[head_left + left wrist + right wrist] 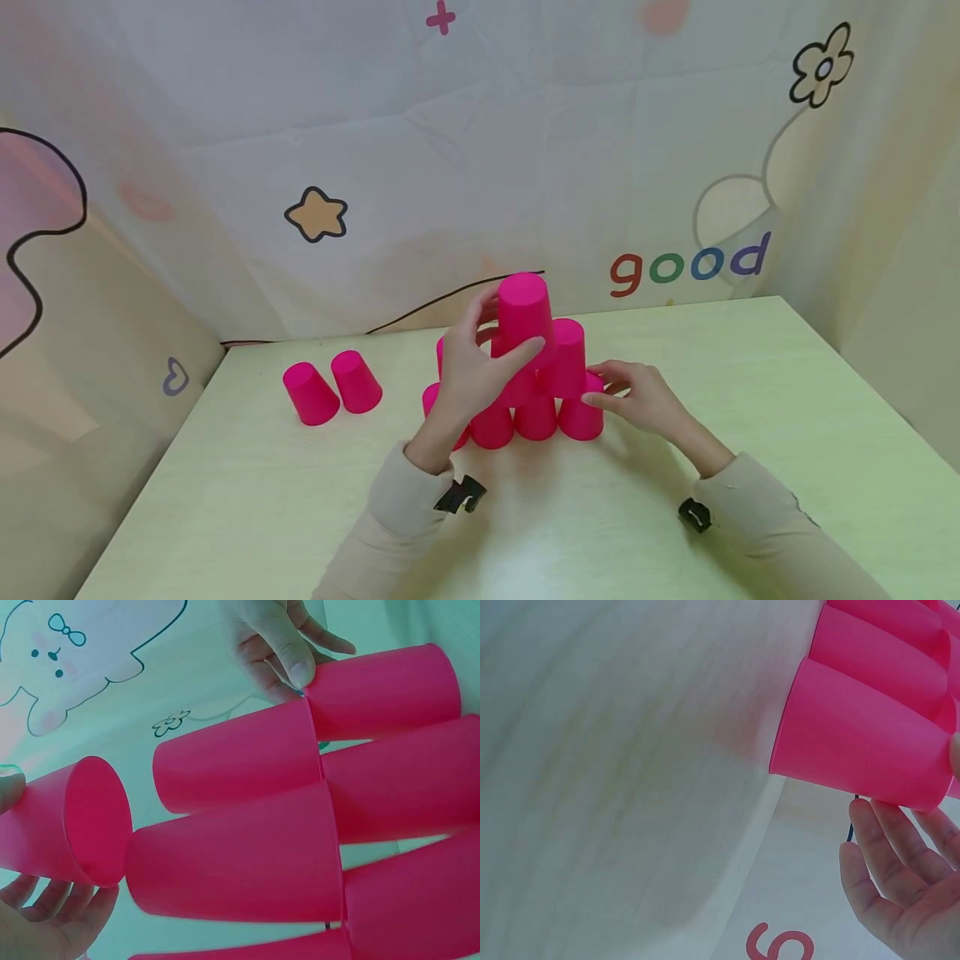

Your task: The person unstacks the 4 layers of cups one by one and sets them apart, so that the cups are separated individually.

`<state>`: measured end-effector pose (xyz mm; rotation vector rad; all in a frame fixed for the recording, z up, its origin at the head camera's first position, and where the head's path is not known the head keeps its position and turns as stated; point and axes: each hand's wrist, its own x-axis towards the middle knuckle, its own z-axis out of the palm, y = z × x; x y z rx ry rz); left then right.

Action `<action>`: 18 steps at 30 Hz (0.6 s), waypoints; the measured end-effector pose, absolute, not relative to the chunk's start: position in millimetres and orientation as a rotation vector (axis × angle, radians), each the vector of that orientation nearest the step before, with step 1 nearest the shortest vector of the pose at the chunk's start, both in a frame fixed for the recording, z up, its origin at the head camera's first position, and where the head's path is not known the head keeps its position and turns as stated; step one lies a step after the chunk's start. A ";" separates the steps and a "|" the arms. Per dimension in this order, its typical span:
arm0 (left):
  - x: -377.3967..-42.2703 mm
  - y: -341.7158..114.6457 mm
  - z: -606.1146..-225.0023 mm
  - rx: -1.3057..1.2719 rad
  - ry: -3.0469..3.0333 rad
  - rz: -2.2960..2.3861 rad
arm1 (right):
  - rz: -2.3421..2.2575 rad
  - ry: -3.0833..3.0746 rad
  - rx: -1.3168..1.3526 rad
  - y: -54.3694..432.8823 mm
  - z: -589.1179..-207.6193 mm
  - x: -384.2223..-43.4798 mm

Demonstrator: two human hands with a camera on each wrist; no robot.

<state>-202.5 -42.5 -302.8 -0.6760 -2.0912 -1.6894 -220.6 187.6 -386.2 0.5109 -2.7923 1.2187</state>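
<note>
My left hand (468, 371) grips an upside-down pink cup (523, 317), thumb on the near side and fingers round the far side. That cup is at the top of a stack of pink cups; in the left wrist view its open rim is right at the base of a second-row cup (236, 859). Lower down, my right hand (647, 402) holds the bottom row's rightmost cup (581, 422) lightly near its top, thumb in front and fingertips (861, 810) along the other side. The left hand hides part of the stack's left side in the head view.
Two more pink cups, a left one (311, 396) and a right one (357, 383), stand upside down on the pale table (225, 500), left of the stack. A printed curtain (480, 167) hangs behind the table's back edge.
</note>
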 end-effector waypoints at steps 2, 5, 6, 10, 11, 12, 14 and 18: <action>-200.9 -46.2 -303.5 -0.685 -2.076 -1.674 | 1.225 -2.793 0.507 186.8 -385.8 -220.3; -198.4 -51.9 -304.2 -0.695 -2.062 -1.665 | 1.228 -2.794 0.499 186.0 -385.2 -219.8; -197.5 -53.7 -304.3 -0.694 -2.061 -1.666 | 1.227 -2.794 0.497 185.9 -385.0 -219.7; -193.8 -60.3 -304.3 -0.665 -2.066 -1.695 | 1.214 -2.799 0.497 186.0 -384.8 -219.9; -192.9 -62.0 -304.2 -0.660 -2.063 -1.704 | 1.210 -2.800 0.497 186.2 -384.9 -220.0; -192.2 -63.5 -304.2 -0.656 -2.061 -1.712 | 1.208 -2.801 0.500 186.2 -384.8 -220.1; -191.0 -67.0 -304.6 -0.655 -2.051 -1.720 | 1.205 -2.802 0.500 186.2 -384.8 -220.0; -188.9 -75.1 -305.5 -0.666 -2.037 -1.680 | 1.210 -2.799 0.499 186.0 -385.2 -220.0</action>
